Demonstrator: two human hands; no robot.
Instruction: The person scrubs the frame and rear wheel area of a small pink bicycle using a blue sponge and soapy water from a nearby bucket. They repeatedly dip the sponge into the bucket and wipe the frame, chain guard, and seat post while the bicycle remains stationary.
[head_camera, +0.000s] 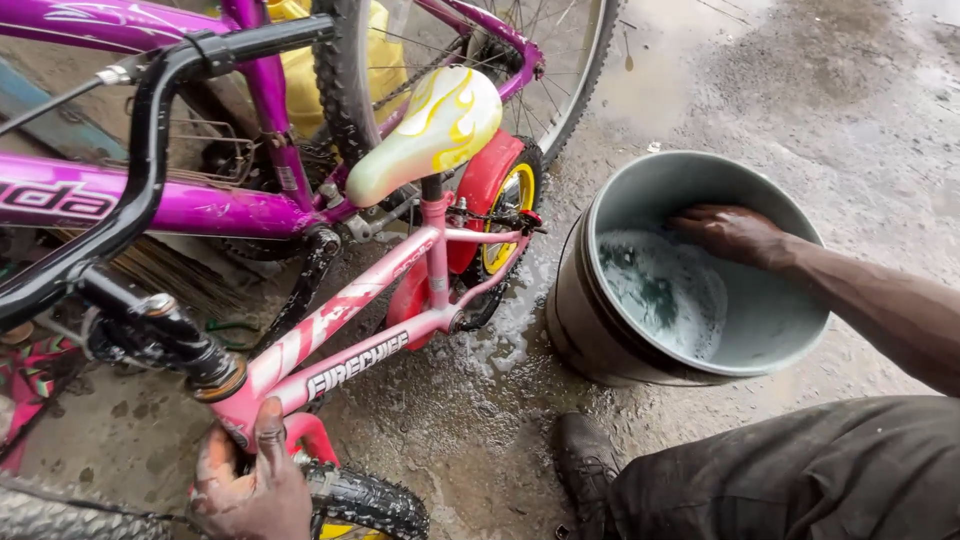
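Gripping pink bike frame (345, 335), left hand (250, 485) fingers clamped | right hand (730, 235) fingers together in bucket (600, 340) | wet concrete floor (800, 90)

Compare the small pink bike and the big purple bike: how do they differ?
The pink bike is smaller, with a thin pale frame; the purple bike behind it has a thicker, darker frame. The pink bike has a yellow wheel rim and red mudguard; the purple bike's wheel is larger with a silver rim. The left hand holds the pink bike; nothing holds the purple one. Both stand on wet ground.
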